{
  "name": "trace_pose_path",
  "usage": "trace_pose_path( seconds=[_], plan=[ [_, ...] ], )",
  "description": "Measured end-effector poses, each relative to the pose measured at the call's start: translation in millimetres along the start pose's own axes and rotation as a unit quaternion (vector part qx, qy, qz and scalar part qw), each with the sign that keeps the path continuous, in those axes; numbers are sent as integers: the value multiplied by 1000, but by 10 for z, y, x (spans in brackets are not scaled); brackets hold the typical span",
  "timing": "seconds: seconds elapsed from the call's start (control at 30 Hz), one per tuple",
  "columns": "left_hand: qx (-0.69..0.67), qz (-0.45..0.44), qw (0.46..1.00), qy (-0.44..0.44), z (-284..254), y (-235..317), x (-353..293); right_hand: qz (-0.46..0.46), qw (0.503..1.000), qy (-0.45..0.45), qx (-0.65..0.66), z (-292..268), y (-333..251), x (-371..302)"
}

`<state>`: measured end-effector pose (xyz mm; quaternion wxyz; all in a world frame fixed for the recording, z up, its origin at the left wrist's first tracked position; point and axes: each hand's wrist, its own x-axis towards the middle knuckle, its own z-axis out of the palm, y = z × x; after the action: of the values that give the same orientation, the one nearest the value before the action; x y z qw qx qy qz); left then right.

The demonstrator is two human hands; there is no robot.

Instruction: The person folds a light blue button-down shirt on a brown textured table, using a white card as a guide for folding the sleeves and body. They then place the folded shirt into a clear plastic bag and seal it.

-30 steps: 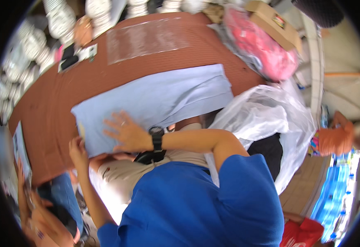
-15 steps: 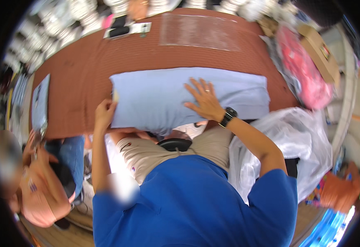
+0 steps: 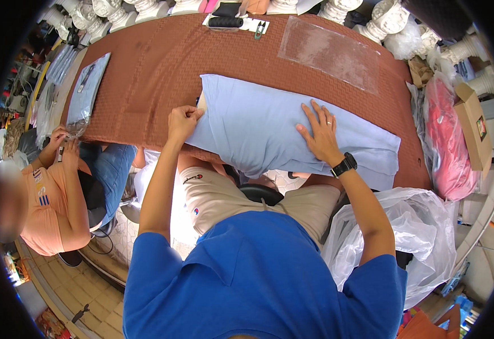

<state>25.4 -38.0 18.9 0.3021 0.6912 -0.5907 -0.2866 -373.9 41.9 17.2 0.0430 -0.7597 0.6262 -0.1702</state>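
Note:
A light blue folded cloth [image 3: 258,121] lies across the brown table in front of me, its near edge rumpled and hanging over the table's edge. My left hand [image 3: 184,123] is at its left end, thumb and fingers pinched together on the edge. Beside those fingers a thin pale strip [image 3: 202,103] shows along the cloth's edge; what it is I cannot make out. My right hand [image 3: 320,134], with a ring and a black watch, rests flat on the cloth's right half, fingers spread.
At the table's [image 3: 145,85] far side lie black thread spools [image 3: 226,22], green thread snips [image 3: 259,30] and a clear plastic sheet [image 3: 329,53]. Pink bagged goods [image 3: 447,138] and a cardboard box [image 3: 473,124] stand right. A seated person [image 3: 54,209] handles a bagged blue garment [image 3: 88,85] at left.
The whole view has turned, so the table and cloth now appear slanted and farther right. Both hands keep about the same places on the cloth.

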Motion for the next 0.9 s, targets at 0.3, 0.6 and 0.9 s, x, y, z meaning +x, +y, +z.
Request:
trace_pose_path(
  seconds=[0.3, 0.6, 0.9],
  plan=[
    [9, 7, 1000, -9, -29, 57, 23, -18, 1000, -6, -5, -16, 7, 32],
    [138, 143, 972, 126, -110, 237, 101, -149, 988, 5, 43, 169, -663, 498],
    [93, 229, 966, -70, 223, 141, 1091, -136, 987, 19, 85, 635, -887, 958]
  ],
)
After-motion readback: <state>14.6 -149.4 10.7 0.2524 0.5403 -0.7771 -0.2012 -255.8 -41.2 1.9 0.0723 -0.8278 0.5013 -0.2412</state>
